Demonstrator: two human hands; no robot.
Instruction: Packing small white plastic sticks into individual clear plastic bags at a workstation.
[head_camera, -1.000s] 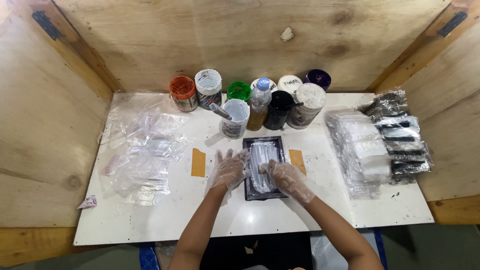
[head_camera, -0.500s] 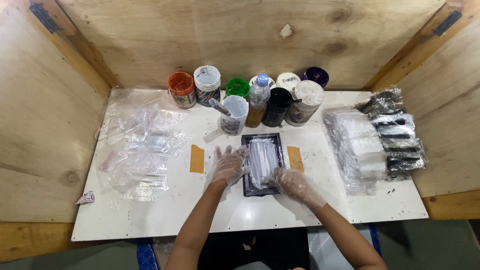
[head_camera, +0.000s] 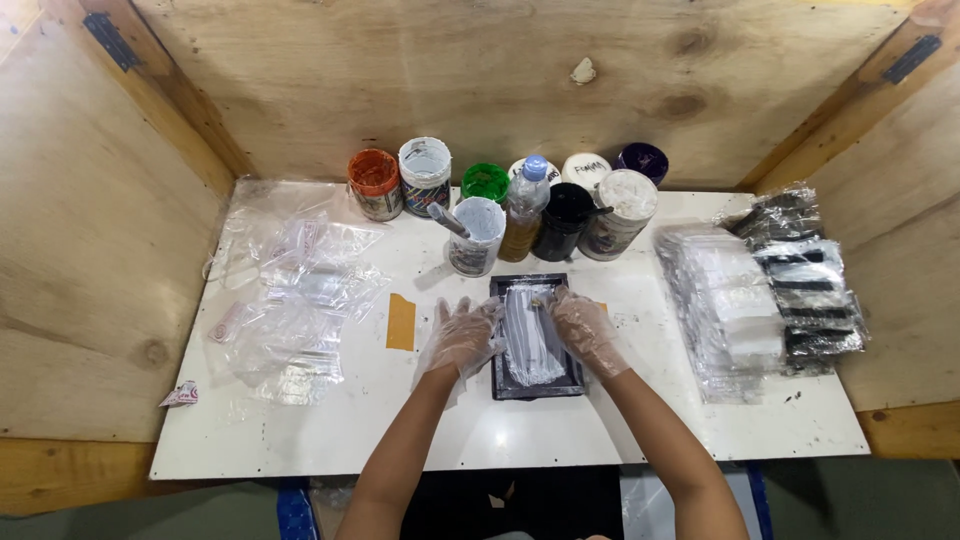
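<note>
Round paint jars (head_camera: 425, 175) line the plywood back wall (head_camera: 480, 70); empty clear plastic bags (head_camera: 290, 290) left, stacked packaged items (head_camera: 760, 290) right.

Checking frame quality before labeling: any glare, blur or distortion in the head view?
Head view: sharp overall, evenly lit; soft glare on the white table near its front edge and on the clear bags; wide-angle bowing at the plywood walls; the gloved hands are unblurred.

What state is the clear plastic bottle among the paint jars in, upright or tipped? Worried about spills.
Upright. The clear plastic bottle stands on its base among the paint jars, its blue cap on top.
</note>
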